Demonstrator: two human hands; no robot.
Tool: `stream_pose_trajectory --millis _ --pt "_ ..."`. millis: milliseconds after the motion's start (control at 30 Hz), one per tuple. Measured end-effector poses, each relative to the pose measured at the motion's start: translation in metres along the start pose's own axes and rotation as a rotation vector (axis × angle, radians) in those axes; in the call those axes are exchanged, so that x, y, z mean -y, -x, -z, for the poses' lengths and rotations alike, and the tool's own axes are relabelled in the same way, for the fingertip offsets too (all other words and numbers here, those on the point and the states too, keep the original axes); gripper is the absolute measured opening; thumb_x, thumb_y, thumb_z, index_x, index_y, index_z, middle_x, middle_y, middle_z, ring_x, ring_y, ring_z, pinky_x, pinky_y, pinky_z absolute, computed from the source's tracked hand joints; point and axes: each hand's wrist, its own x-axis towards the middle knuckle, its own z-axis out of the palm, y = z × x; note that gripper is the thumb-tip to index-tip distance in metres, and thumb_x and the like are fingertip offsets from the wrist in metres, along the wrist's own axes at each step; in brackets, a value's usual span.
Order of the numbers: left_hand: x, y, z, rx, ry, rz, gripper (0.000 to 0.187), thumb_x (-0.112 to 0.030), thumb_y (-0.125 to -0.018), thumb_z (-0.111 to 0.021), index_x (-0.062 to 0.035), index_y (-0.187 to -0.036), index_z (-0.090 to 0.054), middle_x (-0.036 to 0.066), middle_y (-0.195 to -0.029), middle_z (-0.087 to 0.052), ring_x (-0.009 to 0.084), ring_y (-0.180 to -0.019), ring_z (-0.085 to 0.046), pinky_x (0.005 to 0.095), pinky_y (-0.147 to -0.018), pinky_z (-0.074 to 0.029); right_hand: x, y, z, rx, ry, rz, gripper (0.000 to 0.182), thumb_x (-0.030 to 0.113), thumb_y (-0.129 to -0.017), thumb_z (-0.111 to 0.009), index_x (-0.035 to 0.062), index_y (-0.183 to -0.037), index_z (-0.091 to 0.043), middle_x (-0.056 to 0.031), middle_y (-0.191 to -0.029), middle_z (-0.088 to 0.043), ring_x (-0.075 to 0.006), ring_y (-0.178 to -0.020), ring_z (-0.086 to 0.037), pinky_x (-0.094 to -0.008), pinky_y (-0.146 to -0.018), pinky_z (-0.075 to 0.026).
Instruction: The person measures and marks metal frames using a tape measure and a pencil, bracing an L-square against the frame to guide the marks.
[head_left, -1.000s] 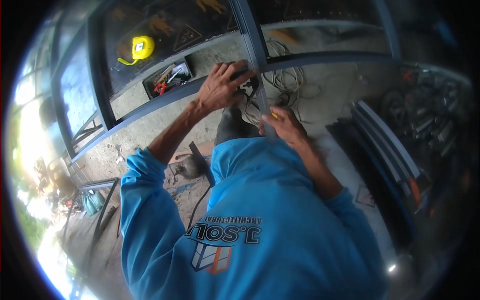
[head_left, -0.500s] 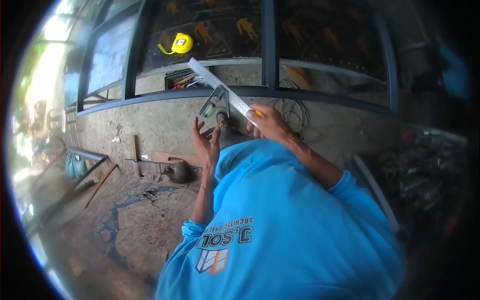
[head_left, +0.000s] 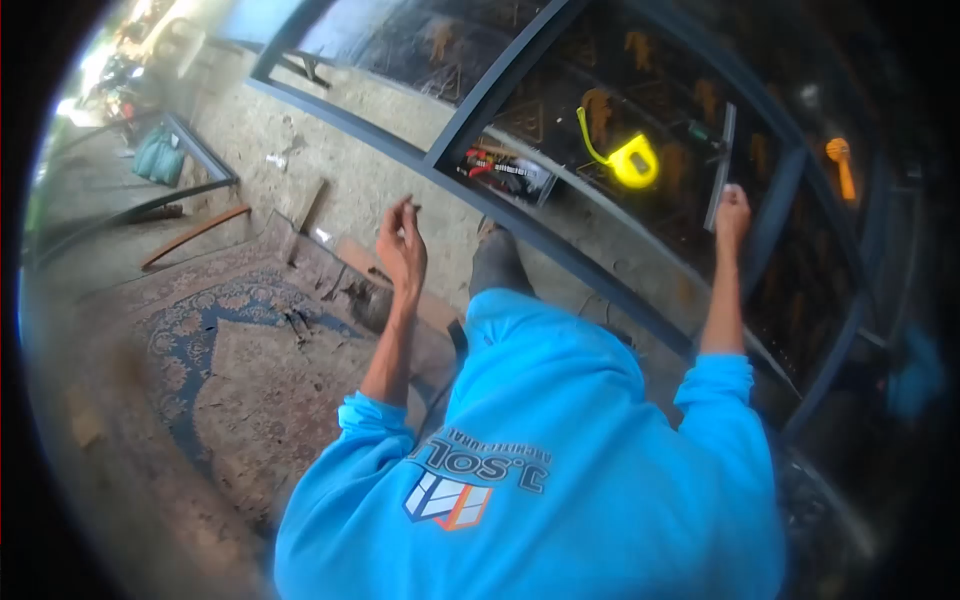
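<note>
The metal combination square (head_left: 721,170) is over the dark panel at the right, and my right hand (head_left: 733,213) grips the lower end of its ruler. To its left a yellow tape measure (head_left: 633,162) lies on the panel with a bit of its strap or tape stretched to the upper left. My left hand (head_left: 402,250) is raised above the concrete floor, fingers bent and drawn together around something small and dark that I cannot make out.
A dark metal frame (head_left: 350,122) crosses the view in front of me. Behind its bar sits a toolbox (head_left: 510,175). An orange tool (head_left: 841,168) lies at the right. A worn rug (head_left: 270,390), wood strips and a green bag (head_left: 158,156) are at the left.
My right hand has carried the square rightward, away from my left hand and over the panel. The view has turned, so the frame runs diagonally. My left hand's fingers have drawn together.
</note>
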Motion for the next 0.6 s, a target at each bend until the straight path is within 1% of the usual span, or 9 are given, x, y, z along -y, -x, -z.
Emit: stream_pose_trajectory --millis 33,67,167,233,367,433,533,567,600 --pt "0.008 -0.026 0.009 -0.02 0.01 0.001 0.029 -0.023 -0.096 -0.053 -0.0014 -0.113 -0.062 0.01 -0.091 -0.068 0.0156 -0.088 -0.063 0.028 -0.08 -0.047 0.031 0.011 0.016 -0.066 -0.012 -0.084 0.035 0.036 -0.095 -0.049 0.0068 -0.11 -0.062 -0.0231 -0.091 -0.066 -0.0439 -0.091 -0.06 -0.0494 -0.078 -0.046" --pt "0.016 -0.052 0.019 -0.002 0.044 0.017 0.029 -0.024 -0.096 -0.053 -0.0013 -0.113 -0.062 0.01 -0.091 -0.068 0.0155 -0.089 -0.063 0.0279 -0.08 -0.047 0.028 0.012 0.016 -0.223 0.092 0.05 0.036 0.035 -0.095 -0.049 0.0066 -0.113 -0.061 -0.0242 -0.093 -0.064 -0.0437 -0.089 -0.06 -0.0477 -0.077 -0.046" --pt "0.016 -0.102 0.046 0.063 -0.013 0.091 0.03 -0.025 -0.095 -0.056 -0.0014 -0.113 -0.063 0.01 -0.092 -0.068 0.0152 -0.09 -0.062 0.0277 -0.078 -0.048 0.074 0.041 0.039 -0.448 0.594 0.369 0.029 0.024 -0.094 -0.053 0.0049 -0.115 -0.061 -0.0189 -0.091 -0.065 -0.032 -0.079 -0.062 -0.0387 -0.071 -0.048" --pt "-0.006 -0.112 0.043 0.134 -0.198 0.096 0.032 -0.026 -0.094 -0.058 0.0005 -0.112 -0.061 0.01 -0.091 -0.067 0.0163 -0.087 -0.062 0.0292 -0.077 -0.048 0.131 0.069 0.04 0.064 -0.192 -0.212 0.026 0.016 -0.092 -0.055 0.0028 -0.114 -0.061 -0.0161 -0.092 -0.065 -0.023 -0.074 -0.063 -0.0317 -0.066 -0.048" --pt "0.031 -0.084 0.025 0.117 -0.043 0.348 0.051 -0.039 -0.089 -0.063 0.0004 -0.118 -0.05 0.019 -0.115 -0.053 0.0279 -0.107 -0.054 0.0393 -0.086 -0.048 0.144 0.075 0.011 0.269 -0.136 -0.236 0.033 0.016 -0.09 -0.058 0.0016 -0.12 -0.057 -0.0113 -0.1 -0.065 -0.0157 -0.077 -0.061 -0.0278 -0.07 -0.048" --pt "0.032 -0.075 0.022 0.134 -0.119 0.278 0.057 -0.037 -0.086 -0.066 0.0014 -0.124 -0.046 0.021 -0.126 -0.044 0.0305 -0.113 -0.05 0.042 -0.089 -0.047 0.169 0.083 -0.001 0.511 -0.319 -0.159 0.037 0.016 -0.089 -0.06 0.0017 -0.122 -0.056 -0.0106 -0.107 -0.064 -0.0153 -0.083 -0.06 -0.0274 -0.075 -0.048" --pt "0.018 -0.076 0.021 0.228 -0.118 0.202 0.07 -0.035 -0.082 -0.071 0.0015 -0.133 -0.04 0.021 -0.135 -0.036 0.0329 -0.118 -0.046 0.0443 -0.093 -0.046 0.219 0.104 -0.022 0.848 -0.38 0.198 0.039 0.011 -0.089 -0.058 0.0018 -0.126 -0.052 -0.0105 -0.106 -0.062 -0.0177 -0.086 -0.06 -0.0268 -0.075 -0.048" --pt "0.014 -0.074 0.016 0.269 -0.121 0.187 0.09 -0.032 -0.078 -0.075 -0.0003 -0.144 -0.022 0.024 -0.141 -0.029 0.0348 -0.12 -0.046 0.0442 -0.095 -0.046 0.23 0.119 -0.032 0.876 -0.458 0.371 0.04 0.009 -0.089 -0.057 0.0018 -0.128 -0.051 -0.0097 -0.099 -0.063 -0.0171 -0.083 -0.061 -0.0261 -0.071 -0.049" --pt "0.016 -0.068 0.011 0.293 0.017 0.292 0.097 -0.032 -0.077 -0.076 -0.0013 -0.145 -0.013 0.026 -0.142 -0.029 0.036 -0.121 -0.046 0.0436 -0.094 -0.046 0.246 0.133 -0.034 1.019 -0.511 0.2 0.041 0.008 -0.09 -0.056 0.0023 -0.13 -0.05 -0.0092 -0.092 -0.063 -0.0153 -0.078 -0.062 -0.0254 -0.065 -0.049"
